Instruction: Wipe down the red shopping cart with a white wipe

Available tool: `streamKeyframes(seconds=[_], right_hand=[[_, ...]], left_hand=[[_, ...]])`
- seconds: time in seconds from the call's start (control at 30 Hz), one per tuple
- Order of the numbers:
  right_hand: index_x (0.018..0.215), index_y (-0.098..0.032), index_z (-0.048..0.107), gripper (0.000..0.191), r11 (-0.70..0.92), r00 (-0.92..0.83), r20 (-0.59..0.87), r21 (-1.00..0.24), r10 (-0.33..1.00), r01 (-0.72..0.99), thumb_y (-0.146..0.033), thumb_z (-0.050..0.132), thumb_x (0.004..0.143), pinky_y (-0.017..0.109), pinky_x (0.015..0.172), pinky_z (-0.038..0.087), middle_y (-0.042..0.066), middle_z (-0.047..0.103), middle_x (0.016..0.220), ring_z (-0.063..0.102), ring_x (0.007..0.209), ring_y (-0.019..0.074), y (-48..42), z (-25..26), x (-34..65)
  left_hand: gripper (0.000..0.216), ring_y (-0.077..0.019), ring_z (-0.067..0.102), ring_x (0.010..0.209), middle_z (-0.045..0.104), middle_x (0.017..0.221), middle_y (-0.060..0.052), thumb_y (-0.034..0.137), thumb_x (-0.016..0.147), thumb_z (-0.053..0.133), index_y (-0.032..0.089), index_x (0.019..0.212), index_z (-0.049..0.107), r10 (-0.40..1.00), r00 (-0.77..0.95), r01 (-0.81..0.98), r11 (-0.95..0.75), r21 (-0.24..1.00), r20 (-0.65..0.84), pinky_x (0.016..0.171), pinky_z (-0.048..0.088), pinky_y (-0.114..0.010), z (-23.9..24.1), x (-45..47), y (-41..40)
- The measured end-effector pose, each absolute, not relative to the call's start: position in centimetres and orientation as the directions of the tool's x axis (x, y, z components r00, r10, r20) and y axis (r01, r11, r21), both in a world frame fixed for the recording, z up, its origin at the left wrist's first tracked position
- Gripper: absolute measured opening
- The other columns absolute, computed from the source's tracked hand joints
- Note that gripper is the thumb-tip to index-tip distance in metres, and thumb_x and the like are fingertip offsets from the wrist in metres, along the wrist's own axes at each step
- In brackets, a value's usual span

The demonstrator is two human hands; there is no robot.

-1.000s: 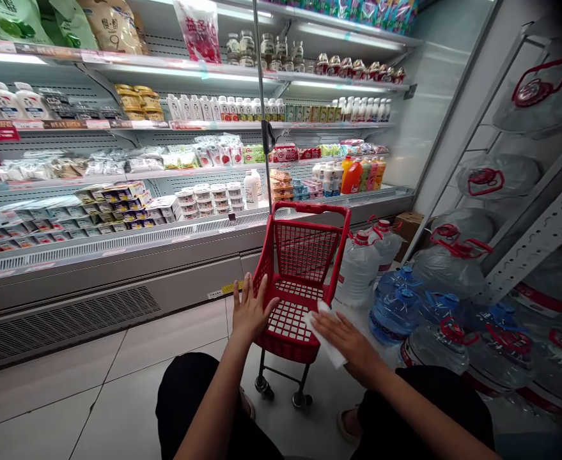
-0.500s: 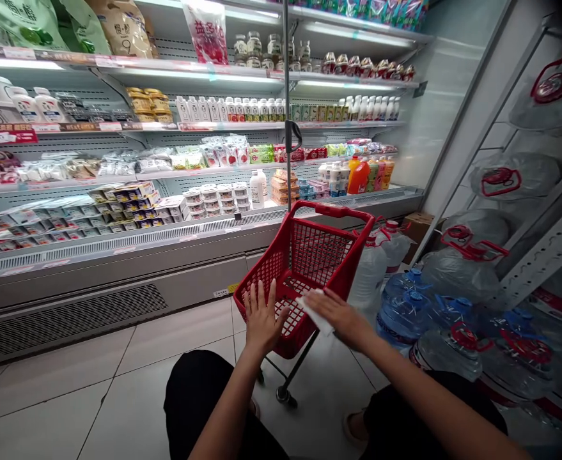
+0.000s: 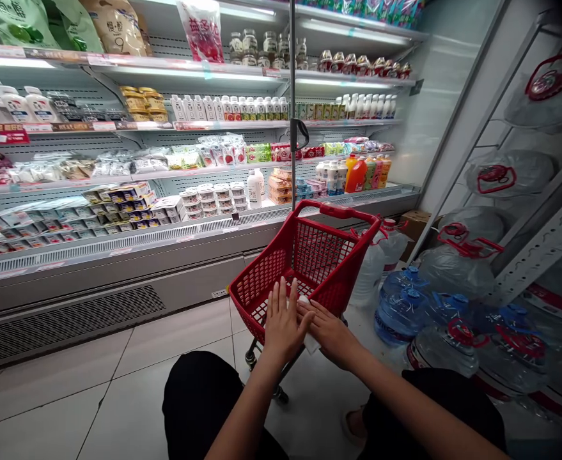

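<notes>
We press the white cloth [image 3: 311, 344] against the near corner of the red shopping cart [image 3: 309, 255] – only its edges show from under our right hand [image 3: 329, 327], which lies flat on it, fingers extended, not clenched. Our left hand [image 3: 284, 322] is open, fingers spread, palm against the same corner just beside the right hand; the two touch. The cart stands on the tiled floor [image 3: 117, 383] directly in front of our knees [image 3: 199, 396], one corner turned toward us, a thin pole [image 3: 293, 96] rising behind it. Left of and behind the cart runs the chiller cabinet [image 3: 117, 255] with stocked shelves – to its right, large water jugs [image 3: 400, 306] sit on the floor, close beside the basket
</notes>
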State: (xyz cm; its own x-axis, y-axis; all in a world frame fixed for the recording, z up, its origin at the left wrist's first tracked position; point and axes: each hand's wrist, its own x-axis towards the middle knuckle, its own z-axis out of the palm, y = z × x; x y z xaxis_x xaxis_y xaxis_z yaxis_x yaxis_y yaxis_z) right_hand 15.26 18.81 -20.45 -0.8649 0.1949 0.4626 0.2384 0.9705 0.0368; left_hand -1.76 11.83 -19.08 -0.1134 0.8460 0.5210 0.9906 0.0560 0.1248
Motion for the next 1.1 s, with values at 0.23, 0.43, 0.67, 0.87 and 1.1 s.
streamKeyframes(seconds=[0.23,0.43,0.67,0.87,1.1], right_hand=[[0.167,-0.022,0.022,0.083,0.915,-0.809,0.503,0.082,0.303,0.394,-0.001,0.040,0.089,0.049,0.126,0.035,0.007,0.043,0.164,0.037,0.153,0.0211,27.5,-18.8,19.6],[0.165,-0.022,0.030,0.085,0.836,-0.707,0.560,0.043,0.433,0.547,-0.002,0.043,0.083,0.049,0.129,0.030,0.007,0.048,0.161,0.040,0.151,0.0226,31.3,-18.0,21.6],[0.164,-0.017,0.031,0.083,0.918,-0.829,0.491,0.129,0.269,0.375,-0.001,0.045,0.083,0.047,0.128,0.032,0.008,0.044,0.164,0.037,0.153,0.0217,26.0,-18.9,18.4],[0.163,-0.012,0.032,0.079,0.749,-0.704,0.565,0.213,0.429,0.628,-0.001,0.042,0.085,0.050,0.126,0.034,0.014,0.050,0.159,0.043,0.150,0.0263,32.3,-15.6,24.3],[0.164,-0.007,0.030,0.075,0.638,-0.589,0.633,0.188,0.502,0.747,-0.005,0.042,0.090,0.051,0.127,0.030,0.018,0.043,0.163,0.038,0.153,0.0301,32.4,-15.3,26.1]], left_hand=[[0.084,-0.0280,0.027,0.158,0.022,0.173,-0.011,0.063,0.105,0.038,0.023,0.169,0.002,0.846,-0.005,0.998,-0.030,0.057,0.533,0.127,0.030,-0.050,-19.1,-3.1,10.8],[0.066,-0.0239,0.036,0.154,0.029,0.171,-0.004,0.052,0.109,0.037,0.031,0.168,0.016,0.862,0.028,0.999,-0.038,0.009,0.506,0.126,0.033,-0.047,-18.6,-4.8,10.8],[0.057,-0.0230,0.039,0.153,0.032,0.170,-0.001,0.050,0.109,0.039,0.036,0.163,0.031,0.884,0.040,0.999,-0.042,-0.007,0.466,0.126,0.033,-0.046,-18.2,-6.4,10.4],[0.051,-0.0216,0.041,0.152,0.035,0.168,0.004,0.046,0.110,0.040,0.042,0.161,0.034,0.879,0.047,0.999,-0.043,-0.019,0.475,0.126,0.032,-0.044,-17.9,-8.3,10.2],[0.051,-0.0231,0.040,0.152,0.032,0.169,0.004,0.048,0.110,0.038,0.044,0.160,0.035,0.875,-0.004,1.000,0.006,-0.003,0.485,0.129,0.025,-0.048,-17.9,-8.1,10.3]])
